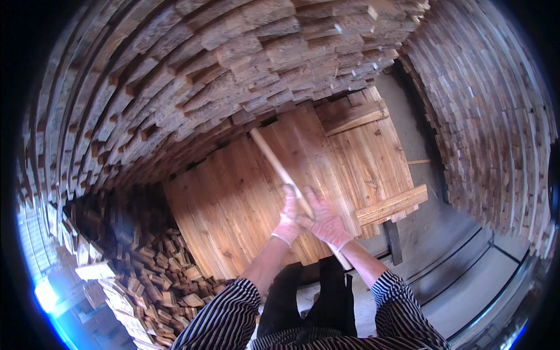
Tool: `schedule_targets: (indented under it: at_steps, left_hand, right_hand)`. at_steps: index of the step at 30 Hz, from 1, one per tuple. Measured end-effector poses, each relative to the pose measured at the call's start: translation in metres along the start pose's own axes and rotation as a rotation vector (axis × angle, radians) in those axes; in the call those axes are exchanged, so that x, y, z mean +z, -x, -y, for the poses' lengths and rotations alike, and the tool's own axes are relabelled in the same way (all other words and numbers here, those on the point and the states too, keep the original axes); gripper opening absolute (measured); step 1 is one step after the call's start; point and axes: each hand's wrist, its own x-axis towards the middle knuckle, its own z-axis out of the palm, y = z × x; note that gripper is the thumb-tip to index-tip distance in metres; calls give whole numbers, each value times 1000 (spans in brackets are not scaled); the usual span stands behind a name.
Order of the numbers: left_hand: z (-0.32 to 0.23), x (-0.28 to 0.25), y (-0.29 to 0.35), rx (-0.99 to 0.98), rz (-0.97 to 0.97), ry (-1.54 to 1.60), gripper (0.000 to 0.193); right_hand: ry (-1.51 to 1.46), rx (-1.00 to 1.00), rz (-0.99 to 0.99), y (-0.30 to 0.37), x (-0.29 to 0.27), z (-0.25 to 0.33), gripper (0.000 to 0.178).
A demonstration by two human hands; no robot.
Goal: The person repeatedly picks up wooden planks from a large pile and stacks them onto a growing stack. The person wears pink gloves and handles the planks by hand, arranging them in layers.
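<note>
A long, narrow wooden strip (273,156) slants over a broad surface of pale boards laid side by side (233,192). Both hands wear thin, pinkish see-through gloves and meet around the strip's middle. My left hand (288,219) grips it from the left side. Lying across the strip, my right hand (326,221) covers part of it, with its fingers bent round the edge. The strip's near end comes out below the right wrist. Some fingertips are blurred or hidden.
Stacked rough planks (233,64) rise along the far side, and another tall stack (484,116) stands at right. Loose wood offcuts (157,262) pile up at left. Two thick wood pieces, one near (391,205) and one far (356,118), lie on the boards' right end. Grey floor (431,256) shows at right.
</note>
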Motion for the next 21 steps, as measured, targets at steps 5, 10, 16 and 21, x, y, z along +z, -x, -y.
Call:
schedule_targets:
  at_steps: [5,10,16,21]
  left_hand:
    - [8,-42,-1,467,-43,-1587,132]
    - [4,-96,-7,741,-178,-2194,116]
    - [96,-131,33,847,-292,-1264,75]
    - [244,-166,51,180,-348,-42,87]
  right_hand:
    - [-228,304,-195,1,-60,-39,81]
    - [181,250,-184,-35,-52,-80,70]
    - [455,137,-215,-36,-30,-117,68]
    - [408,149,-174,-35,-29,-104,66]
